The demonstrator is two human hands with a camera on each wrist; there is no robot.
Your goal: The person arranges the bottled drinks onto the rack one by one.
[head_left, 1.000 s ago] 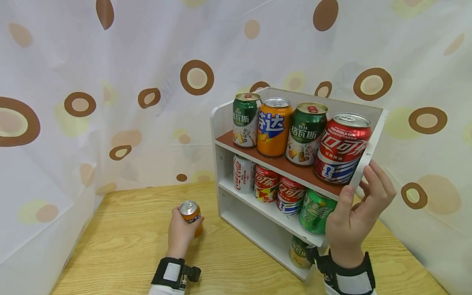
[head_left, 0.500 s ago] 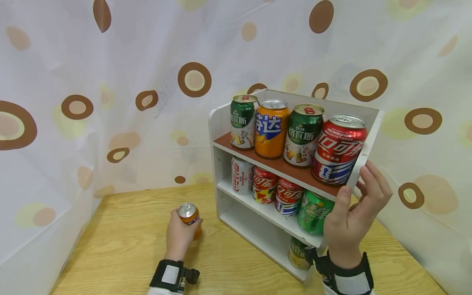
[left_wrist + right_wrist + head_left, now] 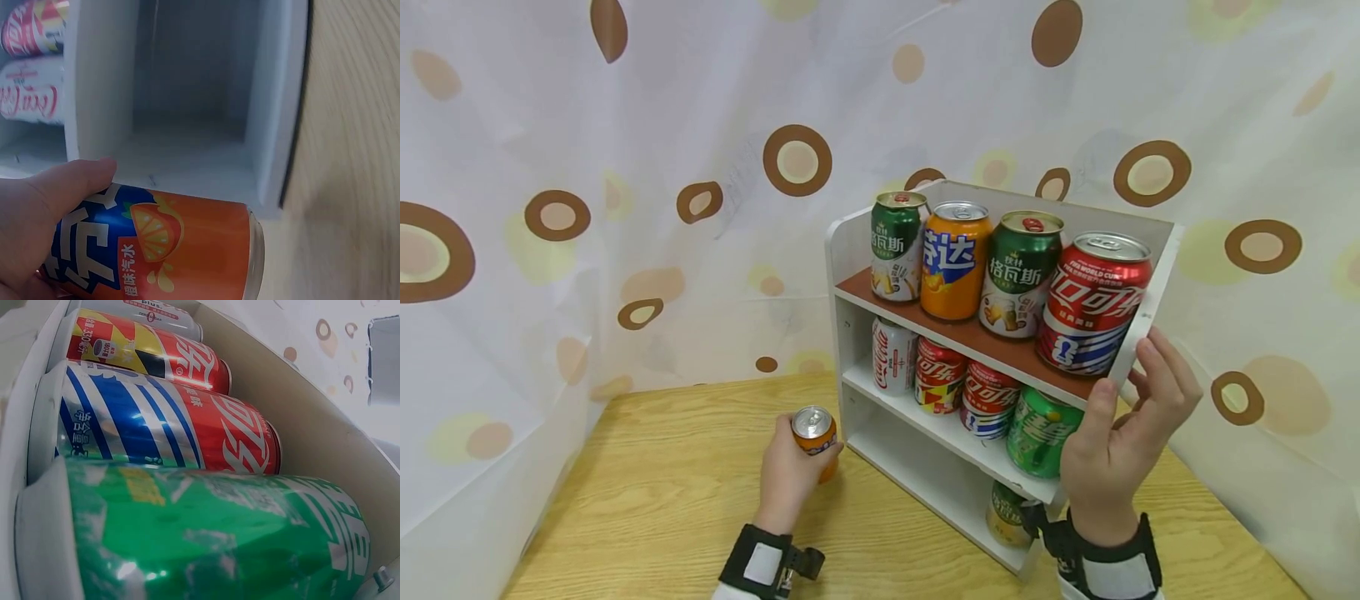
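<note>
My left hand [image 3: 787, 477] grips an orange soda can [image 3: 814, 427] around its upper part, upright beside the left end of a white three-tier shelf [image 3: 898, 477]. In the left wrist view, the orange can [image 3: 194, 247] overlaps the opening of the bottom tier, and the thumb [image 3: 78, 178] lies along its label. At the shelf's right side, my right hand [image 3: 1116, 454] holds the side panel, thumb at the front edge and fingers on the outer side. Nearest to it are a red cola can [image 3: 1093, 304] on top and a green can [image 3: 1041, 433] below.
On the top tier also stand two green-and-white cans [image 3: 1021, 275] and a larger orange can [image 3: 955, 262]. The middle tier holds a white cola can [image 3: 893, 357] and two red ones [image 3: 940, 377]. A green-gold can [image 3: 1006, 515] stands at the bottom right. Patterned sheeting [image 3: 700, 108] surrounds the wooden table [image 3: 647, 492].
My left hand has moved right with the orange soda can, closer to the shelf. The right hand keeps its place on the side panel.
</note>
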